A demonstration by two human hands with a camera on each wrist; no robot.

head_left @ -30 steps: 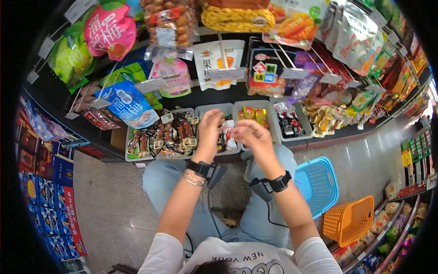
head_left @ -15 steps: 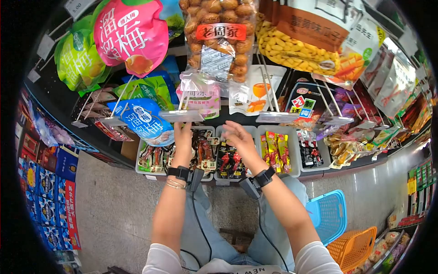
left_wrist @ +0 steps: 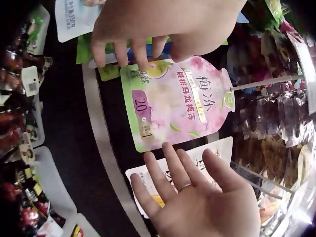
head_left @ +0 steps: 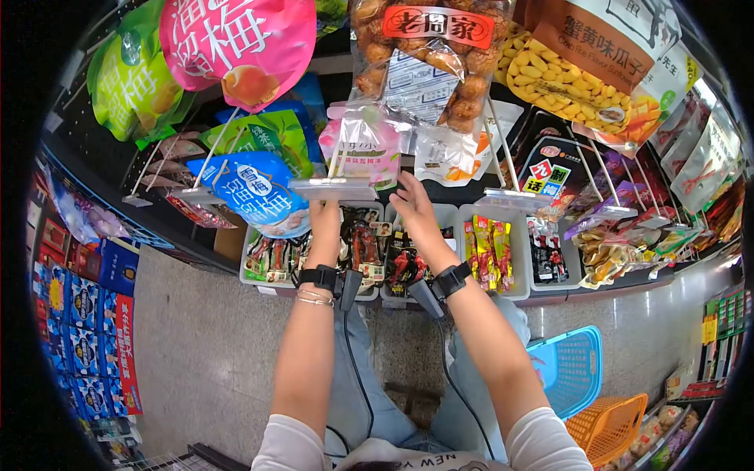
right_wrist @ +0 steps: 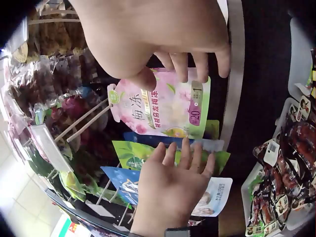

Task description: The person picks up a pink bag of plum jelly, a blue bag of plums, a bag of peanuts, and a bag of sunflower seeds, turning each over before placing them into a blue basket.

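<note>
A pink pouch with a green edge (left_wrist: 173,111) hangs from a rack hook. My two hands flank it with fingers extended. My left hand (head_left: 324,231) is on its left, by the green bag (right_wrist: 133,153) and the blue bag (head_left: 255,196), its fingertips partly behind a clear price-tag holder (head_left: 334,188). To its right, my right hand (head_left: 420,220) spreads its fingers, overlapping a white pouch (left_wrist: 143,182) in the left wrist view. Neither hand grips anything.
Grey bins (head_left: 518,294) of small wrapped snacks stand below the hands. Larger bags, including a nut bag (head_left: 428,63), hang above and overlap the pink pouch. Hooks with tag holders (head_left: 518,198) jut outward. A blue basket (head_left: 577,377) and an orange basket (head_left: 605,428) are at lower right.
My hands have risen from over the bins toward the hanging pink pouch, one to each side. The head view has shifted closer to the rack, so the hanging bags look larger.
</note>
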